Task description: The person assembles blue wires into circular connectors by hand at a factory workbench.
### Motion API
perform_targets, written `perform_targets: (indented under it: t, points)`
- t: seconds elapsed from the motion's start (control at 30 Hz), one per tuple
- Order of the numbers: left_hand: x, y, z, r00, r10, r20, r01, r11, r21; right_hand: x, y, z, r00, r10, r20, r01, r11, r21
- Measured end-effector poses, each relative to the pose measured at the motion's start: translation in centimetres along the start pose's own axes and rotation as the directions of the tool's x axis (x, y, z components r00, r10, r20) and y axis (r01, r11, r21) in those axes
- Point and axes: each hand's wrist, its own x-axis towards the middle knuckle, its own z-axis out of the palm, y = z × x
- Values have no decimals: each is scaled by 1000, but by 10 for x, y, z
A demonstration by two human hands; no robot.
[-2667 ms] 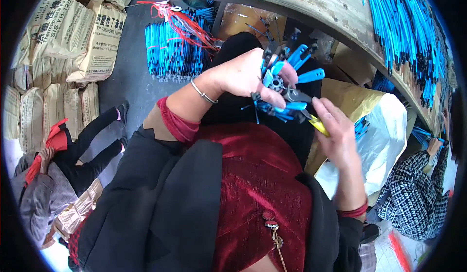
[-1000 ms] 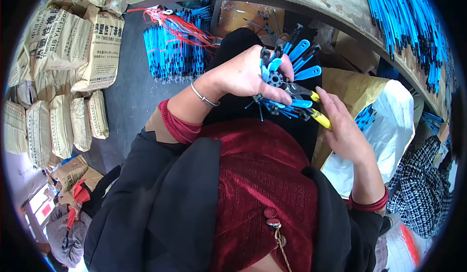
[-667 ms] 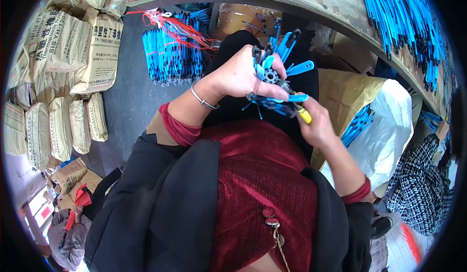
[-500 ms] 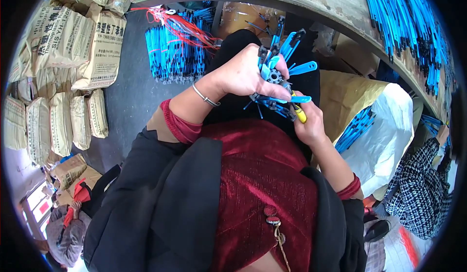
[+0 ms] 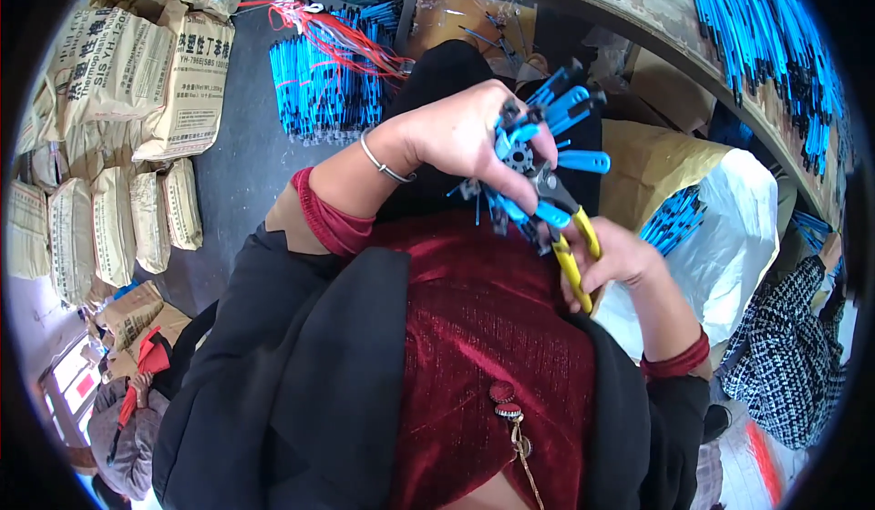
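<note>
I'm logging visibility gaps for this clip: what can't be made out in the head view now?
In the head view:
Left hand: some fingers hidden behind blue pieces.
Pliers: what, if anything, their tips grip; too small to tell.
Open bag: partly covered by the right forearm.
Blue strips, upper right: cut off by the top edge.

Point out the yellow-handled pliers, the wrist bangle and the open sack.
Yellow-handled pliers (image 5: 567, 262): head view, on the handle farther left.
Wrist bangle (image 5: 383, 169): head view, on its metal band.
Open sack (image 5: 725, 241): head view, on its white part.
</note>
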Motion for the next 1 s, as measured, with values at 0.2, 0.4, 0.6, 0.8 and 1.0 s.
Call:
perform_targets:
  t: [0.2,0.4,0.6,0.8,1.0]
  points:
    - [-4,2,0,975,-48,-219,61,997,52,2,-8,26,681,-685,-259,35,383,-923]
    - [-6,2,-1,984,-39,-174,48,998,48,14,10,30,670,-660,-341,31,484,-875]
    - [-6,-3,-1,987,89,-132,-86,996,33,6,-1,27,732,-626,-267,115,500,-858]
    - [-7,3,1,996,-11,-88,4,997,-82,-21,-52,26,908,-11,-418,-189,881,-434]
    - [-4,-5,0,992,53,-117,-52,999,7,-19,-50,36,906,-207,-369,-115,719,-685]
